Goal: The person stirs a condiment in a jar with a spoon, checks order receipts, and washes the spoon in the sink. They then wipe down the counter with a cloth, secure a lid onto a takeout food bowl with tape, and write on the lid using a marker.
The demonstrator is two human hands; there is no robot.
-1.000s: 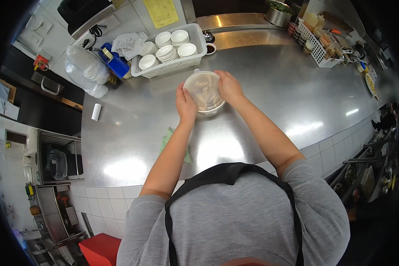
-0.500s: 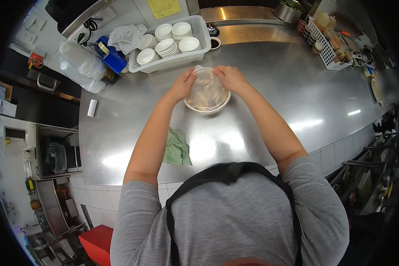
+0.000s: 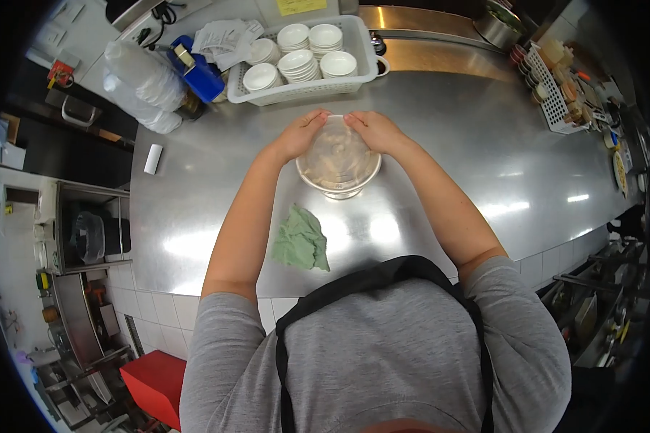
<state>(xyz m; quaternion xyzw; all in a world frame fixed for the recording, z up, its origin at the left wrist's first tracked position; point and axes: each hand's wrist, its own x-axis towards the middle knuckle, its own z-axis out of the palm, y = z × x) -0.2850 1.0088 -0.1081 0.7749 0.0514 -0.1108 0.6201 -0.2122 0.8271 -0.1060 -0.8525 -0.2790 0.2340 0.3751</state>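
A round plastic takeaway bowl (image 3: 344, 189) with a translucent lid (image 3: 339, 160) is between my hands over the steel counter. Pale food shows blurrily through the lid. Its far side is gripped on the left by my left hand (image 3: 302, 136), the thumb at the lid's edge. My right hand (image 3: 374, 132) is closed on the far right edge in the same way. The fingers underneath are hidden, and whether the bowl still touches the counter I cannot tell. Nearer my body lies a crumpled green cloth (image 3: 301, 239).
Behind the bowl stands a white basket (image 3: 296, 94) of stacked small white dishes (image 3: 298, 63). Wrapped plastic containers (image 3: 141, 83) and a blue box (image 3: 204, 78) are at the back left. At the right is a basket of condiments (image 3: 552, 94); a white roll (image 3: 152, 159) lies left.
The bowl has come slightly toward me, with both hands still on its far edge. My view has shifted a little, so the basket and cloth appear farther right.
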